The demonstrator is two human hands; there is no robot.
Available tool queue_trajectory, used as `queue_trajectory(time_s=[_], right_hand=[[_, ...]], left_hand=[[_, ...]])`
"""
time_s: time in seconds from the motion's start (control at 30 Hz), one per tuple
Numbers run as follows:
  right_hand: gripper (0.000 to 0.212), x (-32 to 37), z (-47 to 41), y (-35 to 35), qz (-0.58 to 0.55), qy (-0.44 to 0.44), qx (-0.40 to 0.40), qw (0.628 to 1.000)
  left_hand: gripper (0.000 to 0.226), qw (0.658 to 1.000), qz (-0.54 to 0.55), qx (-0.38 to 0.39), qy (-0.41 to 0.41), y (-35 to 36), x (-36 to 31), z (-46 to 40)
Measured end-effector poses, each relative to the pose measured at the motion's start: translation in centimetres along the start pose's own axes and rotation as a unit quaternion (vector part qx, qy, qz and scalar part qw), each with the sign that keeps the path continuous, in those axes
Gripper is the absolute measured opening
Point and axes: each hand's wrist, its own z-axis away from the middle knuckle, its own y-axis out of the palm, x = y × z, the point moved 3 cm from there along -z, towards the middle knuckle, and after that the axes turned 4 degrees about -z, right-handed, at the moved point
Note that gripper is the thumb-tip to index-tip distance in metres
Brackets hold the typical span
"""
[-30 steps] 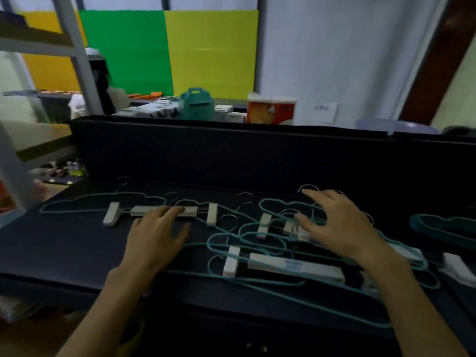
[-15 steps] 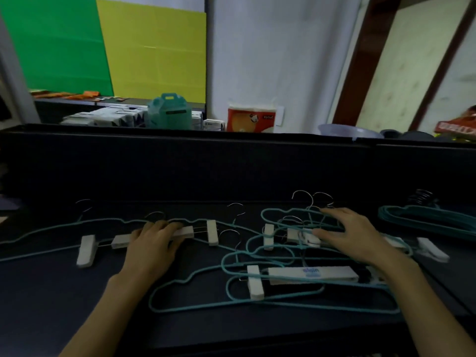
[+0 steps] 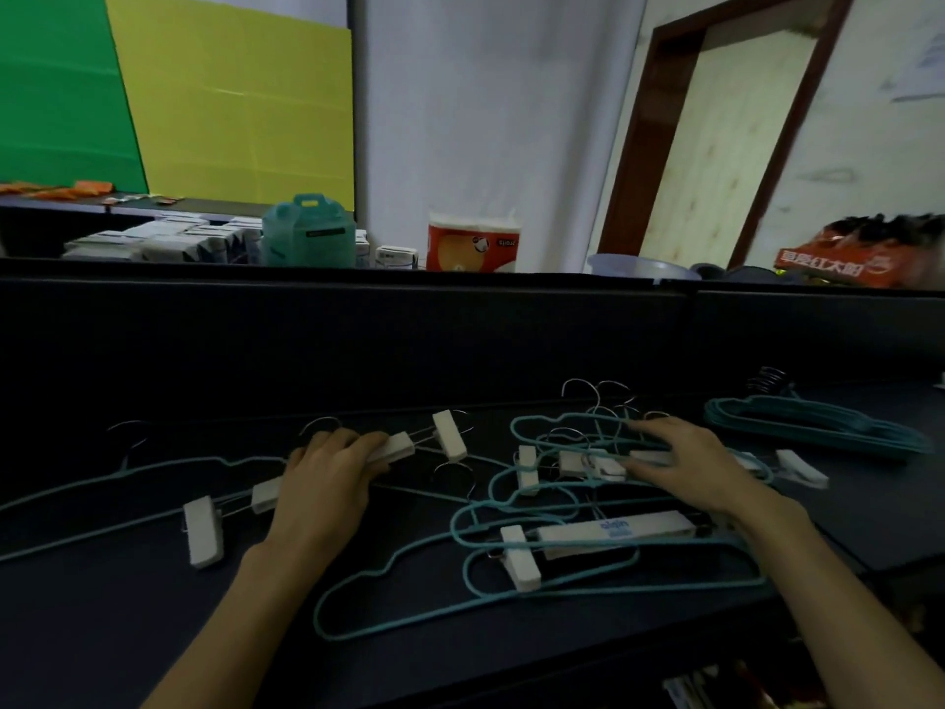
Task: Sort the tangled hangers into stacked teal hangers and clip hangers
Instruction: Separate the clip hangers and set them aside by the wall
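A tangle of teal wire hangers (image 3: 516, 504) and white clip hangers lies on the dark table (image 3: 128, 631). My left hand (image 3: 327, 478) is curled around the white bar of a clip hanger (image 3: 396, 447), whose clips (image 3: 203, 534) stick out to either side. My right hand (image 3: 700, 468) lies palm-down on the tangle with its fingers spread, the fingertips on a white clip piece (image 3: 603, 465). A long white clip hanger with blue print (image 3: 613, 532) sits below that hand. Stacked teal hangers (image 3: 818, 432) lie at the far right. One loose teal hanger (image 3: 153, 468) trails off left.
A dark partition wall (image 3: 460, 340) rises right behind the table. Beyond it stand a teal box (image 3: 307, 232), a red-and-white tissue pack (image 3: 473, 243) and small cartons. The table's right section (image 3: 895, 504) sits by the stack, with a loose white clip (image 3: 800, 465).
The view has swung to the right and closer. My left hand's fingers have curled around the clip hanger's bar, which now sits tilted. My right hand stays on the tangle.
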Motion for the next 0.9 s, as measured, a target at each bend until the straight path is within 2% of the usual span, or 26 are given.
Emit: queue_trajectory(time_s=[0.13,0.23,0.47,0.73,0.9], right_hand=[[0.08,-0.4,-0.7,-0.8,0.013,-0.001,0.005,1.0],[0.094,-0.6,-1.3,-1.9,-0.017,-0.011,0.029,0.999],[0.103,-1.4,-3.0,-2.0,-0.032,-0.02,0.087,0.996],[0.103,-2.1,-3.5,-3.2,0.001,-0.06,0.02,0.998],[0.097,-2.4,-0.2,-3.3,0.0,-0.052,-0.043,0.998]], left_hand=[[0.035,0.999,0.004,-0.029,0.014,0.1,-2.0,-1.2],[0.035,0.999,0.004,-0.04,0.025,0.3,-3.5,-2.2],[0.035,0.998,0.004,-0.055,0.024,1.1,-5.9,-4.0],[0.036,0.996,-0.015,-0.073,0.048,1.9,-6.9,-5.0],[0.036,0.995,0.0,-0.063,0.083,1.8,-8.1,-5.7]])
